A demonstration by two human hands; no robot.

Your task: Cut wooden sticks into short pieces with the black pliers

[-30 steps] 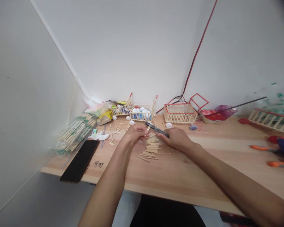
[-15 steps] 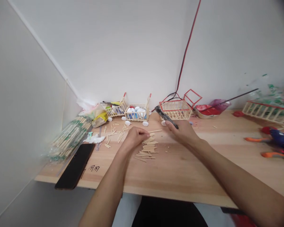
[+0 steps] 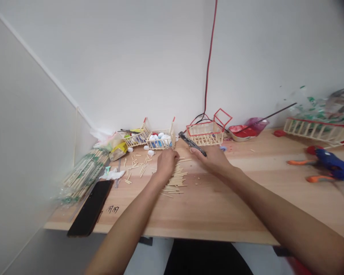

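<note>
My left hand (image 3: 166, 165) is closed, fingertips pinched at the upper end of a pile of short wooden sticks (image 3: 176, 178); what lies between the fingers is hidden. One stick (image 3: 185, 160) lies on the table just right of those fingers. My right hand (image 3: 213, 158) is wrapped round a slim dark grey hand tool (image 3: 190, 142), whose exact kind I cannot make out. Its head points up and left, in front of a small stick-built basket (image 3: 205, 140) with a red rim and red handle frame.
Two small stick carts (image 3: 162, 142) with white wheels stand at the back left. Loose short sticks (image 3: 135, 165), a phone (image 3: 90, 208) and bagged long sticks (image 3: 84, 170) lie leftward. Rightward are a red-filled dish (image 3: 242, 133), a blue glue gun (image 3: 336, 164) and another basket (image 3: 312, 131).
The view has shifted a little. My left hand has turned, so its back now covers more of the fingers. The dark tool stays in my right hand.
</note>
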